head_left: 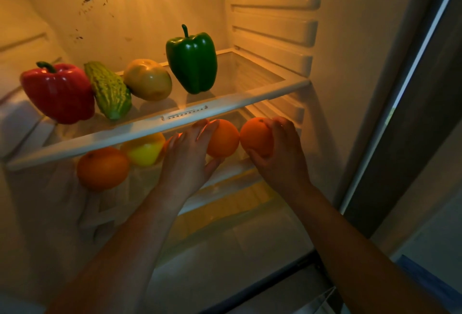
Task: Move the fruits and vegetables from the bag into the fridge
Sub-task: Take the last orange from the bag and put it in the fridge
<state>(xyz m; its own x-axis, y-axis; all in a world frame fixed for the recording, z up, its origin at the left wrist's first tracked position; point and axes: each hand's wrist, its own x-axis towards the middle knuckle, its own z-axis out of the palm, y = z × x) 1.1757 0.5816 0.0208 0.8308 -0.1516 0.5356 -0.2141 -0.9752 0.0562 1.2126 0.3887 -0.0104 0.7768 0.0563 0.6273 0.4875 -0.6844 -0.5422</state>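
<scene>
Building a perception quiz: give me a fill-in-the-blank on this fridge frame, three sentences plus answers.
The pepper next to the bitter gourd is ___.
The left hand and right hand together grip ___ oranges.
The green pepper stands on the glass shelf, stem pointing ___.
Missing words: red; two; up.

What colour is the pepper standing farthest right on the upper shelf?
The pepper is green, clearest in the head view.
</scene>
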